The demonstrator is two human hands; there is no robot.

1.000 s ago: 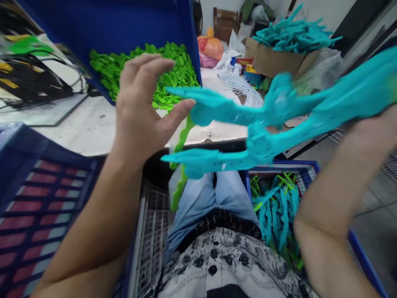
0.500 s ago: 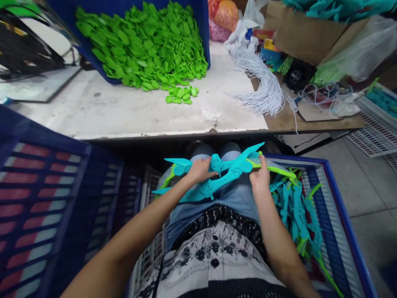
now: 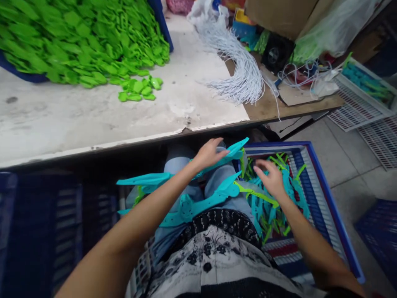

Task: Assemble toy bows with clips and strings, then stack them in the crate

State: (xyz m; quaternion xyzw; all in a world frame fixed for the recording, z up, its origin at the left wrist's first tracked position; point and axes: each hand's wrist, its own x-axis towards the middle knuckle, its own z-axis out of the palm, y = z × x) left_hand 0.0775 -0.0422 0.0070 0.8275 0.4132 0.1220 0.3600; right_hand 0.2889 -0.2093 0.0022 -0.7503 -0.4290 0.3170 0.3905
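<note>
Two long teal bow-shaped plastic pieces with lime-green arms lie across my lap. My left hand (image 3: 211, 156) is over the farther teal piece (image 3: 238, 148), its fingers stretched out and thumb apart; whether it touches the piece I cannot tell. The nearer teal piece (image 3: 211, 200) lies loose over my thighs, and its lime-green arm (image 3: 260, 195) points toward the crate on the right. My right hand (image 3: 273, 180) hovers over that crate with curled fingers apart and nothing visible in them. Teal and lime-green pieces (image 3: 291, 186) lie heaped in the crate beneath it.
The blue-rimmed crate (image 3: 324, 182) stands at my right. On the white worktop (image 3: 192, 82) a blue bin (image 3: 164, 25) spills green plastic pieces (image 3: 93, 45). White strings (image 3: 245, 78), a small black fan (image 3: 276, 51) and a cardboard box (image 3: 279, 16) are at the right.
My right hand has let go of the teal piece and moved right over the crate. My left hand has shifted to the farther piece, and the two pieces now lie farther apart. The view has turned right.
</note>
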